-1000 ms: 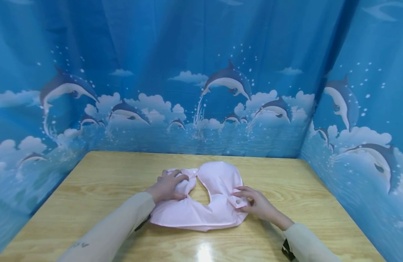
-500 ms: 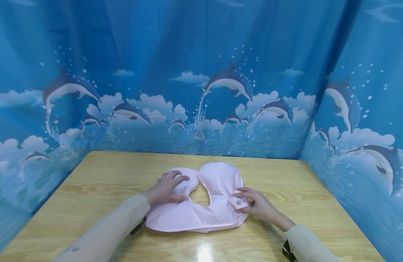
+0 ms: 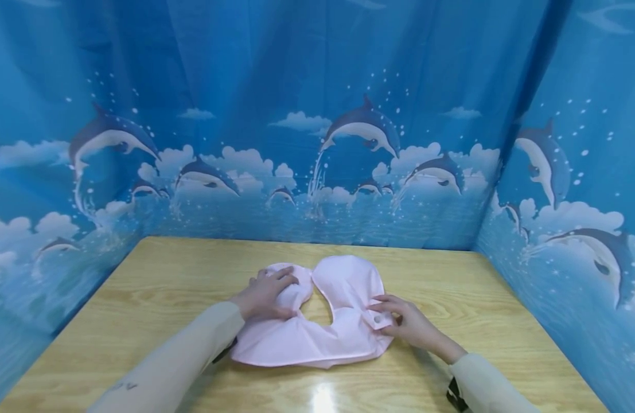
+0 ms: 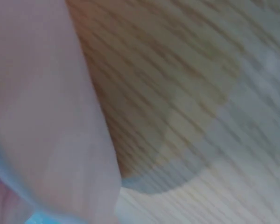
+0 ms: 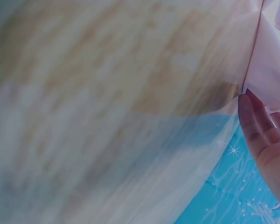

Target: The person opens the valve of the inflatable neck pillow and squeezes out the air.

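A pale pink U-shaped neck pillow lies on the wooden table, its surface soft and wrinkled. My left hand grips its left lobe, with bent fingers over the top and the thumb by the inner edge. At the pillow's right side my right hand pinches a small pink tab bearing a round, snap-like disc, between thumb and fingers. Pink material fills the left part of the left wrist view. In the right wrist view the right hand's fingertips touch the edge of the pink fabric.
A light wooden table extends around the pillow on all sides. Blue curtains printed with dolphins and clouds hang behind the table and along both sides. A bright light reflection shows on the table's front part.
The pillow's left lobe has come up rounder under my left hand, and its lower left edge has spread slightly left. My right hand keeps its hold on the tab.
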Motion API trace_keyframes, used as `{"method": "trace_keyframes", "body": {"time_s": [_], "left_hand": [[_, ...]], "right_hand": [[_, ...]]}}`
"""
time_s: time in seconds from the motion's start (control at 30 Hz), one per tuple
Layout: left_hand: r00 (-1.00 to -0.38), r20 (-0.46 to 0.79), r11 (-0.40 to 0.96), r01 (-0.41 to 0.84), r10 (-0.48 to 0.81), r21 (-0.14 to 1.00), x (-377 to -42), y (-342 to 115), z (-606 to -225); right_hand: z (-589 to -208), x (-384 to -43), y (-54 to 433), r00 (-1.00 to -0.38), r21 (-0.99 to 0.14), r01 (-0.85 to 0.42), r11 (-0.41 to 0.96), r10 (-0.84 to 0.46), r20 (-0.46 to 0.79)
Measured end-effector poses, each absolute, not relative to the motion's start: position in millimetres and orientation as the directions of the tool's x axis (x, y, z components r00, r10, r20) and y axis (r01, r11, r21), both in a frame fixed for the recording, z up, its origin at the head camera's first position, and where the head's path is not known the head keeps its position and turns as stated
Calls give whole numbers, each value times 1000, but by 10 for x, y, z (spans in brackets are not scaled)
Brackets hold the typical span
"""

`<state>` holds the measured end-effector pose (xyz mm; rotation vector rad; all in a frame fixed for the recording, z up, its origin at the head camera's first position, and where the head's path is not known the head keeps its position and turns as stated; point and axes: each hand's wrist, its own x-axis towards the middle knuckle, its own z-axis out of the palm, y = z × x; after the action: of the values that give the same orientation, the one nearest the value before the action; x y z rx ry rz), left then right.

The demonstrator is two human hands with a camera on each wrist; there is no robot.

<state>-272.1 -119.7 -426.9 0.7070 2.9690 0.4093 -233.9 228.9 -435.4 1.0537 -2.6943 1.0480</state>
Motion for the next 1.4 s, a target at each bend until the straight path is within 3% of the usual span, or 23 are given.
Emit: {"method": "trace_keyframes", "body": {"time_s": [0.6,0.77,0.97,1.2,1.4], "left_hand": [[-858,74,819,508,508,266,-2752,-1221,-4378],[-851,113,795,520,512,314,-2679,-1310,-4417],[-828,165,784,561,536,266,-2522,-1320,-4401],[-848,83,796,521,523,309,-2325,-1310,-4354],[-823,46,769,548,566,329,-2250,-1381,-4337]], "right_hand": [[-4364,-2346,2306,-787,-563,-592,576,-562,254],[-4355,-2342,2302,-783,-583,-592,556,-568,254],[-4350,-2332,2290,-777,-597,-597,536,-573,262],[-4330,-2318,2281,-781,-599,-589,542,-571,252],[-4272,-2283,2256,-789,-610,-576,545,-567,238]]}}
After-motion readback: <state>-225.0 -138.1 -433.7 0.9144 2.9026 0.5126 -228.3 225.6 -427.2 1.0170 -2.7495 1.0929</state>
